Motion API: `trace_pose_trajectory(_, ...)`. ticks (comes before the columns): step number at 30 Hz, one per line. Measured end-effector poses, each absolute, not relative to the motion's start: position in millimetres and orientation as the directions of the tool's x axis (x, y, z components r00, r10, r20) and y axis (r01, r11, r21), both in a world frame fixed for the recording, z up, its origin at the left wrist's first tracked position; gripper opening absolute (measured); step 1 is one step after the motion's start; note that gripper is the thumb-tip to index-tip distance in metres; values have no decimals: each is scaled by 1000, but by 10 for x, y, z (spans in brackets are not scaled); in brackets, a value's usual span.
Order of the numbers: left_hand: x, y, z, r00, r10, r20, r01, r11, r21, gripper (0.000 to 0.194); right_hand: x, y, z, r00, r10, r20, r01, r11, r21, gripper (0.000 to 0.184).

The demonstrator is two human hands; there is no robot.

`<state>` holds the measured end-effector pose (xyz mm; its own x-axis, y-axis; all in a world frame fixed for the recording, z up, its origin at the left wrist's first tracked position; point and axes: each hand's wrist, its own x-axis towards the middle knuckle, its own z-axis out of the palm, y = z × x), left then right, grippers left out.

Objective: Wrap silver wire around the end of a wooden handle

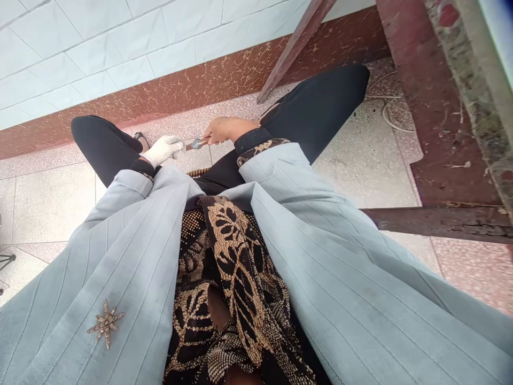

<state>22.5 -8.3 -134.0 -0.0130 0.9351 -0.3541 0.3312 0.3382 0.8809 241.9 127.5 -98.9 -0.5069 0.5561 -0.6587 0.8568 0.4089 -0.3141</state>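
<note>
A thin brown rod (196,144) with a grey band wound around its middle runs between my two hands, low between my knees. My left hand (163,150), in a white glove, is closed around the rod's left end. The bare fingers of my right hand (227,130) are curled around the other end. Only a short stretch of the rod shows between them, and both of its ends are hidden. What kind of tool it is, I cannot tell.
A worn reddish wooden table or bench (441,133) stands close on my right, with a slanting wooden leg (294,51) near the wall. A tiled wall (160,40) rises ahead. A pale cable (390,122) lies on the tiled floor (56,200) by the bench.
</note>
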Motion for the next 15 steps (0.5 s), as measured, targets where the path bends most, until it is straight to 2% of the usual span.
trace_pose_trajectory(9, 171, -48, -1394, -60, 955, -291, 378, 291, 879, 16, 2513, 1216, -880, -520, 406, -752, 840, 401, -364, 45)
trace_pose_trajectory(12, 152, -51, -1376, -106, 955, -278, 348, 297, 889, 19, 2573, 1297, -891, -610, 324, -723, 784, 378, -492, 58)
trace_pose_trajectory(15, 146, -50, -1367, -146, 949, -280, 286, 312, 906, 22, 2655, 1385, -905, -762, 260, -593, 647, 273, -712, 55)
